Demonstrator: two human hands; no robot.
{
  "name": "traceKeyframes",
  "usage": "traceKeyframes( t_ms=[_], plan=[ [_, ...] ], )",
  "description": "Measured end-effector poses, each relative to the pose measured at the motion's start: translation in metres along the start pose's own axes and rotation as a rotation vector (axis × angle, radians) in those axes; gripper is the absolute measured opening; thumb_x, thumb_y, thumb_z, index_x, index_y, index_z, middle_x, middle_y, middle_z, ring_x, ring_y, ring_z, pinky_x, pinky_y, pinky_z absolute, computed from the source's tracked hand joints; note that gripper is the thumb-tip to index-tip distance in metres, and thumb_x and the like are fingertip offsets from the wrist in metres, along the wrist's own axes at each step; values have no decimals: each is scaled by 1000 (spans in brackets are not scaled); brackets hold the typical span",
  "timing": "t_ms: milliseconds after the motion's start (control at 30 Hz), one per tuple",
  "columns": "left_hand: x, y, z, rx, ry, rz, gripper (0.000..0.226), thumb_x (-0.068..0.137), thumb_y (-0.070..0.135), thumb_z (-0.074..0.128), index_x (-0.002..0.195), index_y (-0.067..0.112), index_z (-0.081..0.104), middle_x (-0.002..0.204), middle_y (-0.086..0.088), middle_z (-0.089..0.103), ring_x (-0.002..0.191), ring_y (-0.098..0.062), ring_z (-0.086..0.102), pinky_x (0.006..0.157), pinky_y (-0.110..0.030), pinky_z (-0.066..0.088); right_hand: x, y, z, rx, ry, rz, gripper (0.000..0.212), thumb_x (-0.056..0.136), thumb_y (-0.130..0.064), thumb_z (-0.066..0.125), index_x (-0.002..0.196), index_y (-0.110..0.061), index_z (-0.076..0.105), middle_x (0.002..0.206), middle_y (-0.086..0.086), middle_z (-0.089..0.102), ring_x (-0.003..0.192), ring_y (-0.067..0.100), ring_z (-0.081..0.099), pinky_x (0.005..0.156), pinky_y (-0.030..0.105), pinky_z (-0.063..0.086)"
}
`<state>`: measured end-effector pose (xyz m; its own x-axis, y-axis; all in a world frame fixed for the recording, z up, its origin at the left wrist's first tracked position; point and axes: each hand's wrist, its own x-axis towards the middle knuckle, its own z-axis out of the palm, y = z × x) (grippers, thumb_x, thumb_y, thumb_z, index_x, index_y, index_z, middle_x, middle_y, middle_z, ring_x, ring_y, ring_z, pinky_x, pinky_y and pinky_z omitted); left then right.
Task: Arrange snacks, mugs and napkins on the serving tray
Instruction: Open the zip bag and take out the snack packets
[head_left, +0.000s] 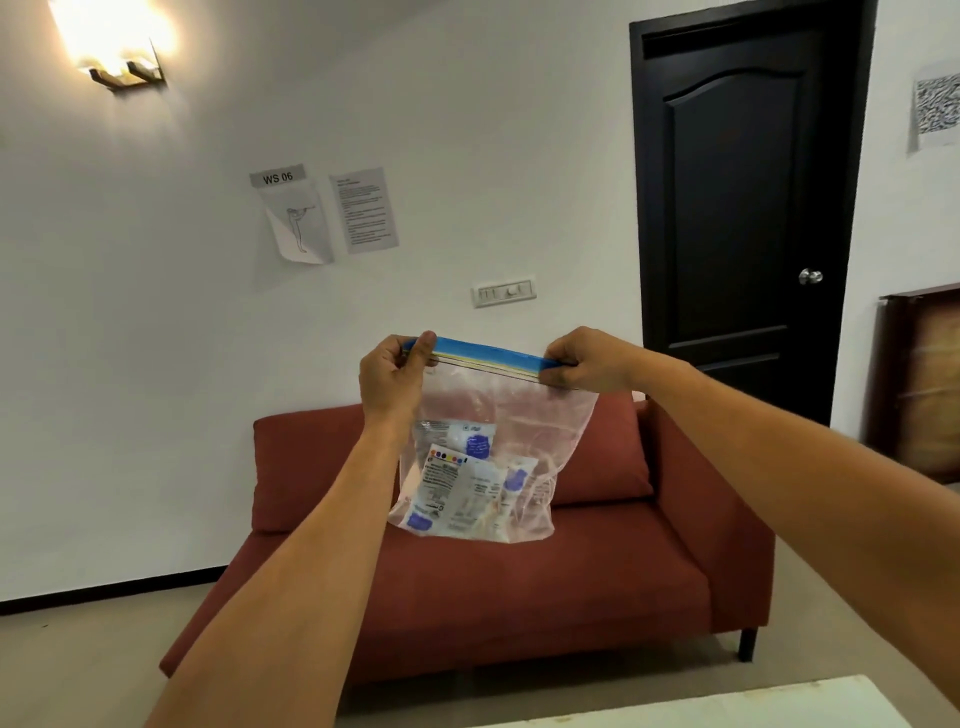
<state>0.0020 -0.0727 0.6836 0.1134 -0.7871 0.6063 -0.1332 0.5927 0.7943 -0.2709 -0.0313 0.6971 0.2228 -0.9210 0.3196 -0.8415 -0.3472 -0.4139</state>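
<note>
- My left hand (396, 370) pinches the left end of the blue zip strip (488, 354) on a clear, floppy plastic zip bag (524, 415), thumb on top and fingers curled behind.
- My right hand (587, 364) grips the strip's right end the same way, so the bag hangs in the air between both hands, in front of the rust-red fabric sofa (519, 582).
- Inside, slumped at the bottom, lie several small snack packets (457, 488), white with blue patches and fine print; their film looks glossy and crinkled.
- I judge the step to be opening the seal to get the snacks out.
- To do it well, I would move my grip toward the middle of the strip, take one lip in each hand and peel them apart slowly, keeping the mouth upward so nothing spills.
- The thin film is wrinkled and will stretch rather than hold shape, so pull on the stiffer strip, not the wall.
- Only a corner of a pale table (779, 701) shows at the lower right; no tray, mugs or napkins are in view.
</note>
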Motion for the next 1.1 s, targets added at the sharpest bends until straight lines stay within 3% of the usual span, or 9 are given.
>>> traceKeyframes(
  t_ms=[200, 300, 400, 500, 633, 733, 900, 1033, 1100],
  plan=[
    [-2, -11, -10, 10, 51, -68, 17, 93, 38, 71, 82, 25, 68, 73, 4, 72, 54, 5, 60, 65, -22, 50, -24, 43, -7, 81, 60, 97, 21, 92, -24, 69, 84, -43, 71, 84, -17, 76, 79, 0, 70, 72, 16, 50],
    [-8, -19, -16, 17, -11, -142, 23, 95, 32, 70, 79, 16, 71, 70, 1, 70, 58, -2, 61, 62, -23, 50, -24, 40, -13, 19, 99, 59, 24, 93, -23, 68, 83, -45, 70, 79, -31, 70, 81, -13, 64, 72, 15, 46],
    [-7, -15, -13, 168, -273, -110, 25, 93, 30, 72, 77, 11, 77, 75, -6, 75, 68, -14, 65, 67, -33, 50, -23, 30, -26, -54, 97, -19, 16, 89, -23, 68, 86, -37, 73, 77, -33, 69, 77, -10, 63, 67, 13, 42],
    [-19, 8, 8, 271, -625, -93, 37, 83, 60, 72, 85, 24, 81, 83, 6, 79, 64, -13, 73, 56, -24, 49, -17, 13, -31, -147, 53, -99, 14, 86, -25, 68, 85, -39, 71, 72, -31, 68, 71, -9, 62, 64, 13, 40],
    [-37, 23, 52, 337, -779, -57, 31, 86, 55, 71, 93, 27, 82, 86, 10, 79, 75, -7, 73, 68, -22, 55, -8, -6, -19, -244, 7, -174, 10, 84, -21, 73, 87, -30, 74, 73, -20, 68, 69, -4, 62, 65, 16, 42],
    [-42, 24, 74, 489, -769, -21, 42, 95, 41, 66, 77, 3, 71, 65, -5, 62, 59, -20, 55, 63, -35, 44, -9, -13, -18, -252, -25, -165, 12, 85, -18, 73, 87, -29, 75, 73, -21, 65, 70, -1, 60, 65, 16, 43],
    [-43, 20, 83, 545, -562, -30, 23, 90, 34, 72, 85, 14, 81, 72, -7, 72, 61, -17, 58, 60, -32, 46, -19, -10, -11, -121, 139, -101, 18, 83, -25, 78, 99, -21, 73, 91, -8, 70, 82, 10, 64, 74, 26, 52],
    [-48, 16, 89, 529, -422, -119, 34, 84, 37, 76, 71, 5, 77, 63, -15, 67, 56, -20, 57, 57, -35, 44, -21, -8, 17, -3, 329, 217, 38, 77, -51, 79, 89, -19, 65, 80, -5, 66, 77, 16, 64, 64, 29, 51],
    [-52, 14, 93, 476, -359, -171, 33, 83, 35, 76, 69, 5, 76, 63, -13, 69, 56, -19, 60, 55, -34, 46, -18, -8, 29, 171, 284, 378, 48, 77, -59, 76, 84, -11, 71, 73, 2, 70, 64, 15, 64, 55, 27, 53]
  ],
)
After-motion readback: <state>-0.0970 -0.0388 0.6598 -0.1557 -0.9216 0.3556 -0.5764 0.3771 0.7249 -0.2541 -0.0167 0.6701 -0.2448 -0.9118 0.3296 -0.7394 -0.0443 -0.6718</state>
